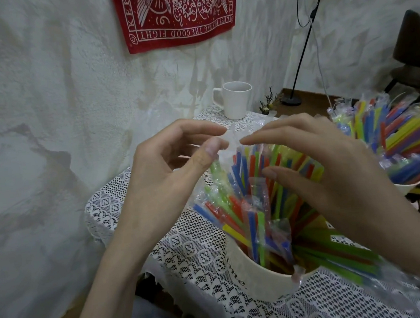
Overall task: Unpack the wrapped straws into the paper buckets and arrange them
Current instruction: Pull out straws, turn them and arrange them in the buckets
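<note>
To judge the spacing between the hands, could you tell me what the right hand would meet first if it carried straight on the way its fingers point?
Probably the left hand: the right hand points leftward over the wrapped straws, fingertips near the left thumb. Depth is unclear.

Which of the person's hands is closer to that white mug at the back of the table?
Left. The left hand hovers just in front of the white mug, slightly to its left; the right hand sits farther forward, over the straws.
</note>
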